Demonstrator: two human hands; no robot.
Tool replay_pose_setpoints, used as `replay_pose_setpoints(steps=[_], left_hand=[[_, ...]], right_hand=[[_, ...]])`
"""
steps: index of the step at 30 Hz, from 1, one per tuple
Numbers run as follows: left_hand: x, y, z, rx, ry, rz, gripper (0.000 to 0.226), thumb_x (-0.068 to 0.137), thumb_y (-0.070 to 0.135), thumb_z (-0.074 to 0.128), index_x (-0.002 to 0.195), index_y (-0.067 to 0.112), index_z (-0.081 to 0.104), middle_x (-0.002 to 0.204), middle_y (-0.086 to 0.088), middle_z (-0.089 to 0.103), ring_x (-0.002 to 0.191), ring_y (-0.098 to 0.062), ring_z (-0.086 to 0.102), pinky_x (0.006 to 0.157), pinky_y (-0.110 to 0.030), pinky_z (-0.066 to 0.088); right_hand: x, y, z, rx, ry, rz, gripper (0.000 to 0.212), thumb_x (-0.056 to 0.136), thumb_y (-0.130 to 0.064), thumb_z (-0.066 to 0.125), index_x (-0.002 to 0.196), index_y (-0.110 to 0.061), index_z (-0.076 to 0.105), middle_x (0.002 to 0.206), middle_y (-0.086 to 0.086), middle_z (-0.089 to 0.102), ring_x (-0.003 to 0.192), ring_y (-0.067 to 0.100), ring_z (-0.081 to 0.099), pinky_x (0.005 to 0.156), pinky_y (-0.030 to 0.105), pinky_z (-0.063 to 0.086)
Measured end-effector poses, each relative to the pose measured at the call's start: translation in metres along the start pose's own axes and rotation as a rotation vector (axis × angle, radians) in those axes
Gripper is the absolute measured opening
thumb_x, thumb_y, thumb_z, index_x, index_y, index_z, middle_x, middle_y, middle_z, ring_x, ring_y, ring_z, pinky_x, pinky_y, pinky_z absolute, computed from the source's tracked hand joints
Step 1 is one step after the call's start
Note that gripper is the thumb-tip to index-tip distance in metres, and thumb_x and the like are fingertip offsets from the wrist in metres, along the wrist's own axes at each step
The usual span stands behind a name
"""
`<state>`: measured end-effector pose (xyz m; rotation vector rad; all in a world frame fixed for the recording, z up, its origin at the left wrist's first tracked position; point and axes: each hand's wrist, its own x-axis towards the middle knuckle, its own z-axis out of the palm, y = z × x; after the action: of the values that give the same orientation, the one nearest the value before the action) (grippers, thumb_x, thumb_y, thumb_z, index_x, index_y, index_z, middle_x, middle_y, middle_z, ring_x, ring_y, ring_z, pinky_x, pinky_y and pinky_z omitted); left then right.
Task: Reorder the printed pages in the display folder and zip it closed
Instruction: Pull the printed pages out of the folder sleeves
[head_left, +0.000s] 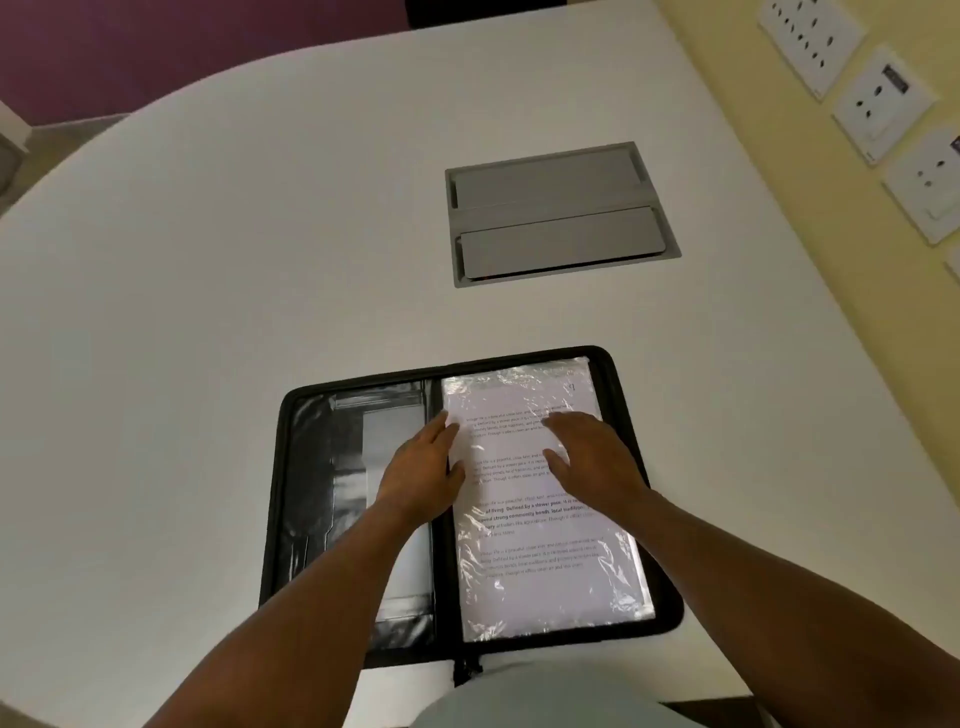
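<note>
Left hand (423, 465) sits at the inner edge of the top sleeve, right by the spine, fingers extended and close together, fingertips on or just under the sheet edge; can't tell if it's actually pinching anything. Right hand (589, 460) lies flat on the upper half of the page, fingers spread and relaxed, pressing down, holding nothing. Both rest on the printed white page in a crinkled clear plastic sleeve (545, 519), which fills the right half of the open black zip-around display folder (631, 431). Left half of the folder shows a glossy black inner pocket (332, 467) with glare on it. Folder lies flat near the person's edge of the white rounded table (208, 260), zipper pull (465, 667) hanging at the bottom of the spine, fully unzipped. Looks like the reorder step, early: likely about to slide the page out or flip the sleeve. Next move needs a clean grip on one layer only; the film looks slippery and wrinkled, could drag neighbours along. Further out, a grey recessed cable hatch (558, 215) in the tabletop, and white wall sockets (878, 98) on the yellow wall.
</note>
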<state>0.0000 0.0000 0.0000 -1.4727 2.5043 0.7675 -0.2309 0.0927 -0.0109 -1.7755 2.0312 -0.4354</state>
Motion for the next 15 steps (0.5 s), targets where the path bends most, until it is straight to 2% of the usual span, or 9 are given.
replay_pose_setpoints(steps=[7,10,13,15], left_hand=[[0.051,0.005,-0.018,0.032,-0.023,-0.023,0.061,0.098,0.035,0.048,0.152,0.022,0.024,0.161,0.002,0.017,0.141,-0.026,0.032,0.111,-0.041,0.034],[0.068,0.006,-0.021,0.036,-0.01,0.019,0.059,0.1,0.032,0.046,0.153,0.02,0.023,0.161,0.002,0.017,0.144,-0.023,0.026,0.115,-0.037,0.025],[0.081,0.008,-0.017,0.076,0.017,0.094,0.056,0.1,0.03,0.045,0.151,0.017,0.026,0.158,-0.001,0.027,0.142,-0.021,0.03,0.118,-0.035,0.017],[0.086,0.008,-0.011,0.108,0.065,0.129,0.053,0.099,0.029,0.047,0.148,0.016,0.033,0.152,-0.003,0.039,0.138,-0.021,0.038,0.118,-0.035,0.019]], right_hand=[[0.066,0.005,-0.005,-0.096,-0.074,-0.021,0.057,0.094,-0.032,0.059,0.144,-0.012,0.042,0.148,0.007,0.045,0.138,0.023,0.038,0.115,0.038,0.03],[0.083,0.011,-0.001,-0.15,-0.086,-0.02,0.061,0.094,-0.035,0.059,0.147,-0.012,0.037,0.15,0.007,0.042,0.14,0.023,0.035,0.117,0.037,0.025],[0.09,0.017,0.006,-0.174,-0.092,-0.025,0.06,0.093,-0.035,0.06,0.146,-0.013,0.039,0.146,0.006,0.047,0.137,0.023,0.04,0.116,0.037,0.024],[0.092,0.02,0.011,-0.18,-0.049,-0.038,0.057,0.091,-0.034,0.063,0.141,-0.013,0.046,0.137,0.006,0.056,0.129,0.024,0.049,0.113,0.039,0.03]])
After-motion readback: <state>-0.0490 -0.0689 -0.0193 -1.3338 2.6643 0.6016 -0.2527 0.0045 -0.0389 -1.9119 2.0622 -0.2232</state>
